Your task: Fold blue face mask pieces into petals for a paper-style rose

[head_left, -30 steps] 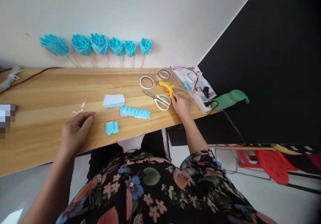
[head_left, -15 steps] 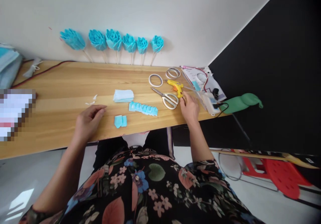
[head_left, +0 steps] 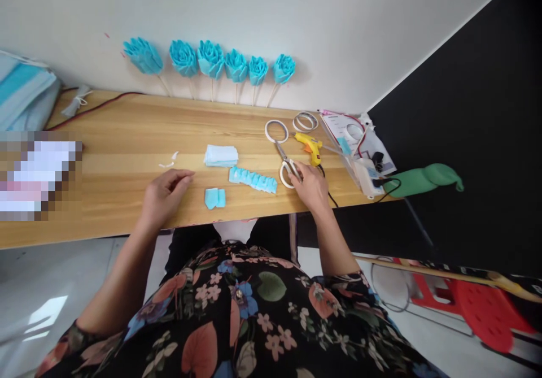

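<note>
My right hand (head_left: 311,187) has its fingers at the white-handled scissors (head_left: 283,155), gripping the handle loops, partly hidden by the fingers. The blades lie on the wooden table, pointing away toward a tape roll. Just beyond that hand is a yellow glue gun (head_left: 312,147). My left hand (head_left: 166,198) rests on the table with fingers curled together and nothing visible in them. Between the hands are a stack of pale blue cloth pieces (head_left: 221,156), a pleated blue strip (head_left: 253,179) and a small folded blue piece (head_left: 214,198). White scraps (head_left: 169,162) lie beyond my left hand.
Several blue flowers on sticks (head_left: 210,60) lean against the wall. Tape rolls (head_left: 305,121) lie at the back. To the right are a power strip (head_left: 367,176), papers, cords and a green bag (head_left: 423,181). A blurred-out flat object (head_left: 42,169) is at left.
My right hand has moved left from beside the glue gun onto the scissors' handles. My left hand keeps its place on the table. The whole view has shifted slightly.
</note>
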`<action>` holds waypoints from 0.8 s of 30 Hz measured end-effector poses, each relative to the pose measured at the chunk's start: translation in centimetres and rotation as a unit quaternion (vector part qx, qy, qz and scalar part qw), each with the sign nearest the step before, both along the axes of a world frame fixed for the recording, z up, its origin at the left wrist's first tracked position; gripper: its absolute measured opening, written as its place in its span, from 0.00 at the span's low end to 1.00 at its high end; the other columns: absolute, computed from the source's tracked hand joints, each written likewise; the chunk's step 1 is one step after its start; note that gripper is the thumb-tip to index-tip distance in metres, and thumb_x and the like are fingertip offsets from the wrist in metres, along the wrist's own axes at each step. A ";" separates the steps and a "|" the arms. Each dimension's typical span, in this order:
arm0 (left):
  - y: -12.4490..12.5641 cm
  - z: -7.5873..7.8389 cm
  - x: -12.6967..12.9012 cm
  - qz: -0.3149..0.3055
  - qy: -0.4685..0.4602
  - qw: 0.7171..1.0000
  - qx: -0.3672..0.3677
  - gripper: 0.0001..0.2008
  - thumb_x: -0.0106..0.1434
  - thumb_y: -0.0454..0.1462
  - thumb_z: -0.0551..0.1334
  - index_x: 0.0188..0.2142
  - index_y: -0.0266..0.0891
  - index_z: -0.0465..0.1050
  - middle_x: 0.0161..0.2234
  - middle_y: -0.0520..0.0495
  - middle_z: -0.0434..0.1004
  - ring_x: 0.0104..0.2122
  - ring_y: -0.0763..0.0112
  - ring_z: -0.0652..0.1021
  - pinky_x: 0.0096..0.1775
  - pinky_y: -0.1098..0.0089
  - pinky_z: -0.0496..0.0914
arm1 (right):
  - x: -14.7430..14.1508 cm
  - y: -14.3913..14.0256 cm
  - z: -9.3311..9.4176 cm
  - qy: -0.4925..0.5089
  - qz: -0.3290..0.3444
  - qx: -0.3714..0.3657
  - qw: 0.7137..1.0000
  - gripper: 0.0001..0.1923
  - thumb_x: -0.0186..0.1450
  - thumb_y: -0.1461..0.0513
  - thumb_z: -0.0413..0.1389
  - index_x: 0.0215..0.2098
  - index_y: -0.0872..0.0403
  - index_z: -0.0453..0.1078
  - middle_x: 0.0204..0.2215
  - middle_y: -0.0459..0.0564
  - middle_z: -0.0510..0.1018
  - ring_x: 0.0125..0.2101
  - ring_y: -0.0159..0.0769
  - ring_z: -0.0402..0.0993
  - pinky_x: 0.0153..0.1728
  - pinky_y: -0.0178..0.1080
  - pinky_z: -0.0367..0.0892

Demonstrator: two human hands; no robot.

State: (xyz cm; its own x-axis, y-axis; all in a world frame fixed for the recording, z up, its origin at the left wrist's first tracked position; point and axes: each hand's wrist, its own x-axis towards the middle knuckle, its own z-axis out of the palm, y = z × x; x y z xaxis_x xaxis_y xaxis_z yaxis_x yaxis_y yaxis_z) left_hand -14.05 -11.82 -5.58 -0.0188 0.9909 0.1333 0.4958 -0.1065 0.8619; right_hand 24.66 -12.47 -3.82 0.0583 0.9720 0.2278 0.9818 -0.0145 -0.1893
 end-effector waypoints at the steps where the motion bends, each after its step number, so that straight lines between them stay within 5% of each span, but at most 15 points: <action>1: 0.0 0.1 0.1 -0.001 0.001 1.000 0.003 0.16 0.64 0.47 0.61 0.41 0.39 0.80 0.40 0.46 0.83 0.38 0.64 0.80 0.43 0.65 0.73 | -0.1 -0.2 0.1 0.001 0.004 0.003 1.000 0.21 0.69 0.56 0.54 0.58 0.54 0.73 0.43 0.59 0.82 0.45 0.51 0.76 0.46 0.49 0.70; 8: -0.3 0.7 0.6 -0.038 0.005 0.998 0.044 0.12 0.66 0.43 0.61 0.38 0.38 0.80 0.38 0.45 0.83 0.37 0.65 0.80 0.41 0.66 0.73 | -0.5 -1.4 1.1 0.040 0.065 0.077 0.994 0.21 0.72 0.54 0.51 0.56 0.54 0.74 0.48 0.58 0.82 0.48 0.51 0.76 0.51 0.51 0.70; 15: -3.1 1.5 1.3 -0.191 0.091 0.961 0.178 0.06 0.67 0.38 0.64 0.37 0.39 0.79 0.39 0.42 0.82 0.40 0.62 0.80 0.43 0.62 0.73 | -3.2 -2.4 1.2 0.074 0.156 0.098 0.980 0.17 0.72 0.56 0.52 0.53 0.53 0.75 0.50 0.57 0.82 0.51 0.47 0.77 0.53 0.49 0.71; 20: -4.2 0.8 2.3 -0.198 0.214 0.930 0.225 0.07 0.67 0.37 0.64 0.41 0.36 0.77 0.45 0.36 0.81 0.44 0.55 0.79 0.45 0.57 0.73 | -3.7 -2.7 0.7 0.093 0.164 0.113 0.975 0.16 0.72 0.57 0.52 0.51 0.53 0.76 0.47 0.56 0.83 0.48 0.46 0.79 0.50 0.50 0.73; 24: -3.4 1.0 3.1 -0.156 0.178 0.955 0.177 0.08 0.68 0.34 0.58 0.35 0.37 0.76 0.40 0.39 0.82 0.41 0.58 0.79 0.45 0.58 0.72 | -4.2 -2.9 0.8 0.126 0.171 0.112 0.971 0.15 0.71 0.57 0.53 0.50 0.51 0.77 0.46 0.55 0.84 0.48 0.46 0.79 0.51 0.52 0.72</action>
State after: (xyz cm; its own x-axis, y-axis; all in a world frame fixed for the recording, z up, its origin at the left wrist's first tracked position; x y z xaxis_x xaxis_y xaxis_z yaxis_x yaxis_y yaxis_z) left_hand -10.99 -15.21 -4.55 0.3785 0.8324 0.4047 0.6476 -0.5505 0.5267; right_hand 20.50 -15.37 -3.06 -0.1768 0.8721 0.4563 0.8442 0.3728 -0.3853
